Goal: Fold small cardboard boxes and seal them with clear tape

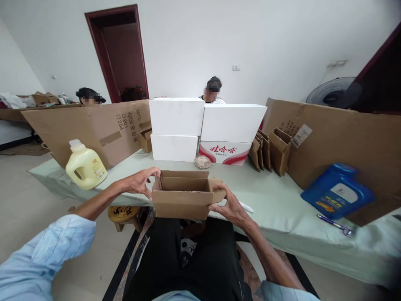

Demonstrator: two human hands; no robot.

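An opened cardboard box [183, 204] is at the table's near edge in front of my lap, its mouth facing up and its inside showing nothing. At its left end my left hand [142, 182] has curved fingers at the upper corner and the thumb lower on the side. My right hand [230, 205] grips the right end, fingers on the short end flap [216, 184] and thumb against the lower side. A white strip-like item [246, 207] lies just beyond my right wrist. Behind the box sits a small crumpled, clear tan bundle [203, 162], perhaps tape.
White boxes [177, 117] are stacked at the table's back. Folded cartons [278, 150] lean at the right. A yellow jug [86, 165], a blue bottle [338, 190] and a purple-handled tool [334, 225] flank the work area. Tall cardboard panels [103, 129] border it; two people sit beyond.
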